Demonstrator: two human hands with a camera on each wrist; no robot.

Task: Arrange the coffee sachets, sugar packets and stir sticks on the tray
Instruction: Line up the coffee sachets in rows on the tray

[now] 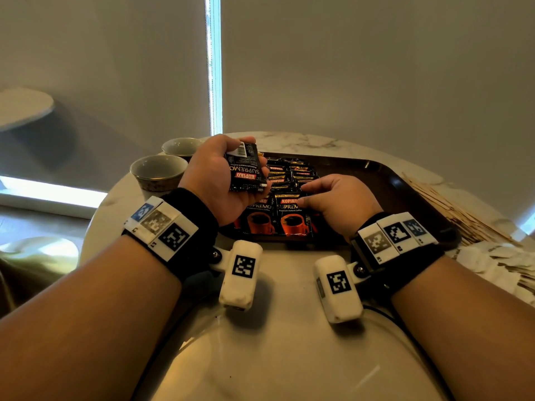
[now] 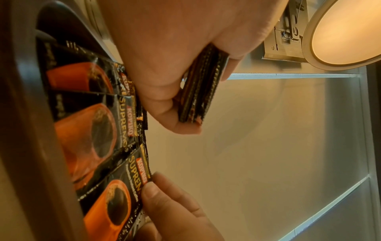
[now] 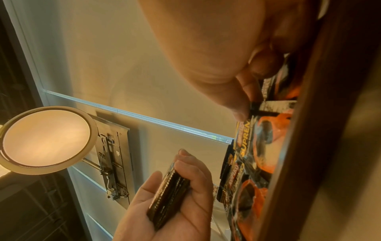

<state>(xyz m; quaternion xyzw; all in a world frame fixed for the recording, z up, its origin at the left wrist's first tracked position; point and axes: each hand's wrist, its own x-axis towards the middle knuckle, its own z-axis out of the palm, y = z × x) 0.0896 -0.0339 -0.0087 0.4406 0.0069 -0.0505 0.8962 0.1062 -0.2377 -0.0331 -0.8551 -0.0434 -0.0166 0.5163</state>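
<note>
Gripped in the left hand: a stack of coffee sachets, fingers curled round it, thumb on the far edge, held above the tray's near-left part. Top sachet's print is seen upside down, long axis running away from the person. Stack count cannot be read; only edges are seen in the left wrist view. Left of that grip, two cups are set on the table. Right of it, one laid sachet is pinched at its top edge by the right hand; its far half is hidden by fingers. Further right, stir sticks and sugar packets are blurred, partly cut off.
</note>
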